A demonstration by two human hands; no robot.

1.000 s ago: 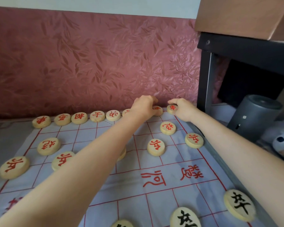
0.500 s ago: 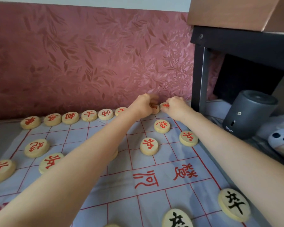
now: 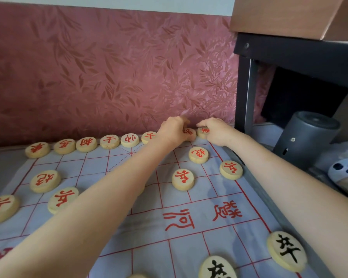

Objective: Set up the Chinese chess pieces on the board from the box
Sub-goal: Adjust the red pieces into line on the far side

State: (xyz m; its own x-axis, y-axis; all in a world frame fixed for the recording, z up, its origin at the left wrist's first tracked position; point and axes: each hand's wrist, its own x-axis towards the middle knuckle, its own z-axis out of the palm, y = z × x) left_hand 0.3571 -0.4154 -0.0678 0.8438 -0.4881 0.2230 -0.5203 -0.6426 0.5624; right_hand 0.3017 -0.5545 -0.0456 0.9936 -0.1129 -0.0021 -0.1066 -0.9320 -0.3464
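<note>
Red-marked wood: inner disc point(image 3: 189, 133) and corner disc point(image 3: 203, 131), at the far right end of the back row on the cloth board point(image 3: 205, 247). Hold: left hand point(image 3: 172, 131) curls its fingers round the first; right hand point(image 3: 216, 131) pinches the second. Probably light, rigid, smooth: grip at the rim, thumb against fingertip.

**Both arms stretched out, hands side by side**

Both my bare arms reach far forward, and they close in on each other toward the hands. My left hand point(image 3: 174, 129) is at full stretch, knuckles up. Its fingers curl down and grip a chess piece point(image 3: 189, 133) that shows at the hand's right side. My right hand point(image 3: 215, 132) sits just beside it, wrist slightly bent, fingers hooked over a corner piece point(image 3: 203, 131). The fingertips of the two hands almost touch.
</note>
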